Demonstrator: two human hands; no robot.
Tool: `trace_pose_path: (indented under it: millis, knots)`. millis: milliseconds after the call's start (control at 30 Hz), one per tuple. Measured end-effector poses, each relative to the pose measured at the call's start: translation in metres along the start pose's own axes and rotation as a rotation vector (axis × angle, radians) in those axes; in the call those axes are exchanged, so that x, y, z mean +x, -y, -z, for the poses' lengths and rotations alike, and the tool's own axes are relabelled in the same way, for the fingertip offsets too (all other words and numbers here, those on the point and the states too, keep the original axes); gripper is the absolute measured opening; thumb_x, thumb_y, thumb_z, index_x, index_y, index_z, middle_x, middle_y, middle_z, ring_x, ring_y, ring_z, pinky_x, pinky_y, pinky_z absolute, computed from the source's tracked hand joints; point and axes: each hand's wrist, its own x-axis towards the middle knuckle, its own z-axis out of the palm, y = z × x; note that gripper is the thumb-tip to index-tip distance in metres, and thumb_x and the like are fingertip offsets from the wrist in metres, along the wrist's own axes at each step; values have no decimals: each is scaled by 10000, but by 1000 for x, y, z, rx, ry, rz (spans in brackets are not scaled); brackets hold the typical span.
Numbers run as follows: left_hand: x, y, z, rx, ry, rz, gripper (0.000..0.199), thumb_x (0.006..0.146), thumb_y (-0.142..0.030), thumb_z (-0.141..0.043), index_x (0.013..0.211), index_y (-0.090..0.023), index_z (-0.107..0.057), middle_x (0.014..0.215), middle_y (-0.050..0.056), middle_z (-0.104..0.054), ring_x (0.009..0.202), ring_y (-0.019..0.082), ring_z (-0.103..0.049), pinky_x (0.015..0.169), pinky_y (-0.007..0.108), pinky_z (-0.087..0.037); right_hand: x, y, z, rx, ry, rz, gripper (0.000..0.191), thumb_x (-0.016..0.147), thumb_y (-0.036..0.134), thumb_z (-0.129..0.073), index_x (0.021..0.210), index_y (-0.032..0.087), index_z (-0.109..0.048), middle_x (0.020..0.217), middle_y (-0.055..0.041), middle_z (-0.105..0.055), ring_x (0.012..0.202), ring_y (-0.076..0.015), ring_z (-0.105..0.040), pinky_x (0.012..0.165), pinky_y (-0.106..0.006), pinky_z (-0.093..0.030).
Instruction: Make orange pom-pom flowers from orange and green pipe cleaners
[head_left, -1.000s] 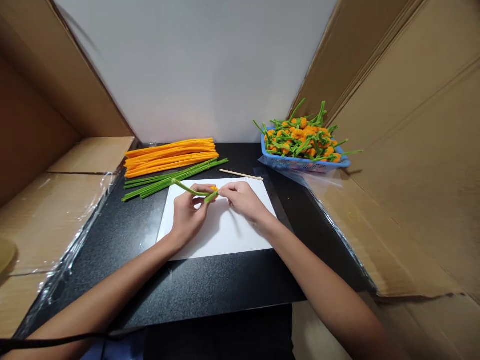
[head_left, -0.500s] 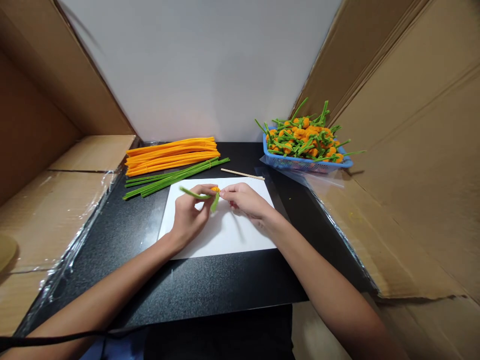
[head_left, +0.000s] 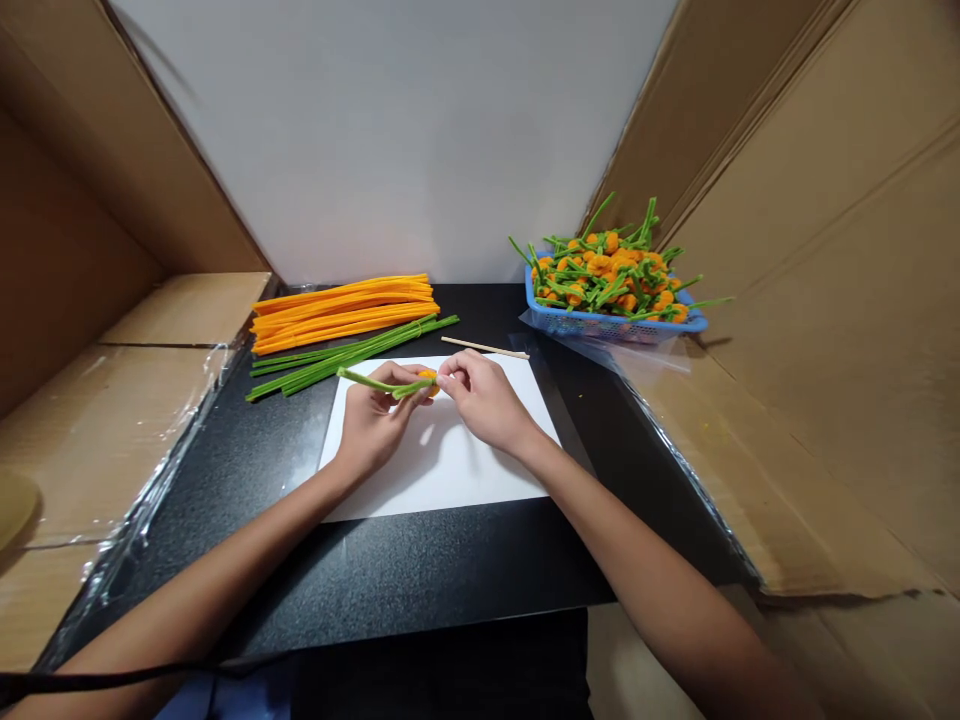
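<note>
Over a white sheet of paper (head_left: 450,470), my left hand (head_left: 375,415) pinches a small orange pipe-cleaner pumpkin (head_left: 428,377). Two green pipe-cleaner ends (head_left: 367,379) stick out from it to the left, across my fingers. My right hand (head_left: 486,400) meets it from the other side, thumb and forefinger closed at the pumpkin's right edge where the green joins the orange. Fingers hide part of the pumpkin.
Orange pipe cleaners (head_left: 345,312) and green pipe cleaners (head_left: 345,358) lie at the back left. Behind the paper rests a thin wooden stick (head_left: 484,347). A blue basket (head_left: 615,326) heaped with orange and green pieces stands back right. Cardboard walls (head_left: 810,300) flank the black table (head_left: 420,570).
The green ends have swung together and now both point left; one hung down before. My right hand has turned, with its knuckles higher. The pumpkin stays between both hands.
</note>
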Motion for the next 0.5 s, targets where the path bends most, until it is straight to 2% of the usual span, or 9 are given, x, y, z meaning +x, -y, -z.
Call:
trace_pose_path:
  millis: [100,167,233,333,433,500]
  knots:
    - [1,1,-1,-29,-8,65,238,758,-353,-782,749,-147,-663,910,80,-730,742,165,-690,656,280,-598,0,-5,-4,-20,-18,-69,102,824,204,-568,745,169,-621,672,16,-534,654,-139,-489,661,-283,-385]
    - [1,3,-1,-25,-11,94,237,760,-360,-779,785,-146,-681,909,76,-723,744,162,-689,660,277,-599,1,-10,-5,53,-11,-109,100,815,222,-582,737,172,-620,681,10,-562,668,-146,-517,671,-287,-409]
    - [0,6,-2,-25,-32,125,230,770,-350,-772,837,-148,-686,877,59,-714,739,156,-692,672,270,-598,3,-13,-5,176,-19,-88,56,805,230,-589,804,182,-619,754,4,-596,737,-156,-560,688,-282,-437]
    - [0,9,-2,-55,-63,160,248,761,-336,-784,862,-152,-652,837,35,-709,725,149,-700,685,263,-594,4,-14,-2,313,26,-6,161,781,202,-598,939,213,-626,916,-8,-620,872,-165,-592,722,-275,-471]
    - [0,10,-1,-84,-76,147,308,713,-351,-821,852,-151,-632,832,31,-706,718,151,-703,682,260,-591,3,-9,1,327,126,50,141,773,229,-644,911,209,-664,1036,-37,-608,919,-168,-591,732,-277,-487]
    - [0,9,-1,-76,-83,130,339,679,-369,-843,832,-150,-634,804,26,-698,684,151,-697,658,261,-589,2,-6,-1,351,117,54,130,773,297,-688,857,198,-678,1025,-47,-608,903,-172,-593,704,-273,-494]
